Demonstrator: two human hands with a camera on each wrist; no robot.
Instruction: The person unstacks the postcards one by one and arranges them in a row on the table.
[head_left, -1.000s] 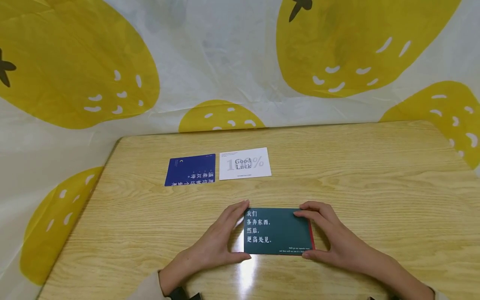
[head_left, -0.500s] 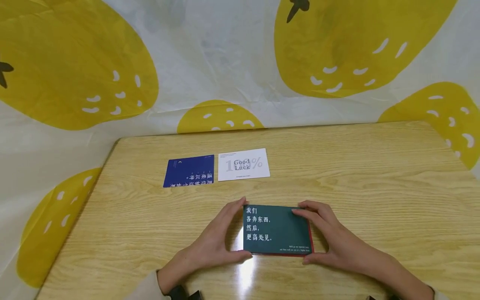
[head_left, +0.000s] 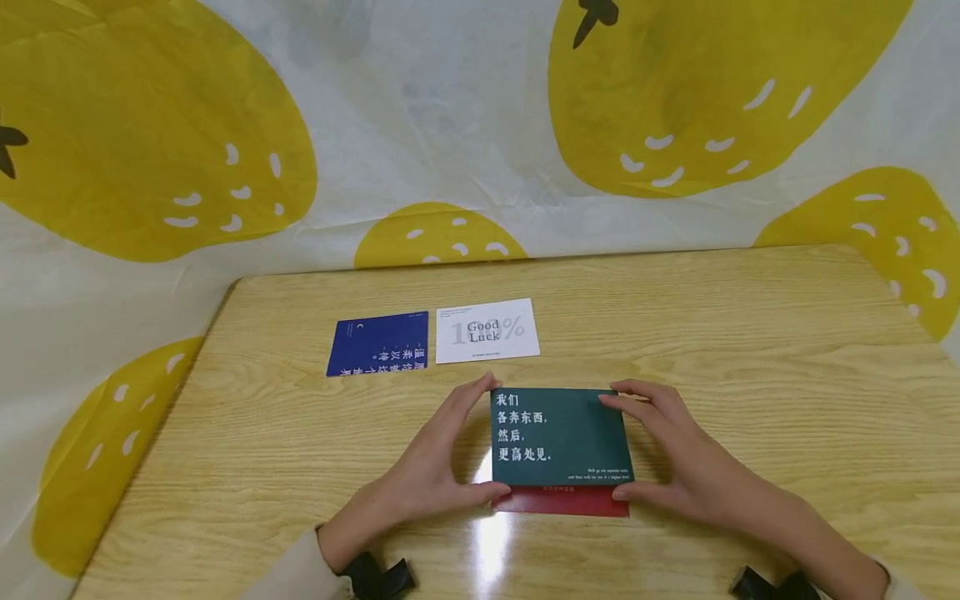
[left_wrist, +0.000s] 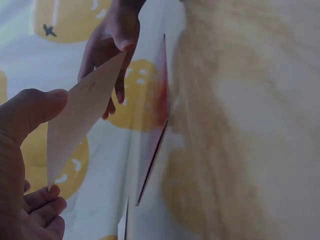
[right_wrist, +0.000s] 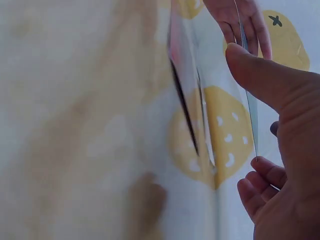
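The left hand (head_left: pixel 433 458) and right hand (head_left: pixel 684 454) pinched a green postcard (head_left: pixel 573 435) in their grip above a red card (head_left: pixel 562 502) on the desk (head_left: pixel 750 350).

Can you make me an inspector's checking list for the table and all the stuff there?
Surface: wood-grain table, with a bright reflection in front.
Job's things: green card with white writing, held above the red card; farther back, blue card and white "Good Luck" card, side by side.
Clutter: nothing seen.
Grips: left grip holds the green card's left end; right grip, its right end.
Cables: nothing seen.
Surroundings: white cloth with yellow fruit print.
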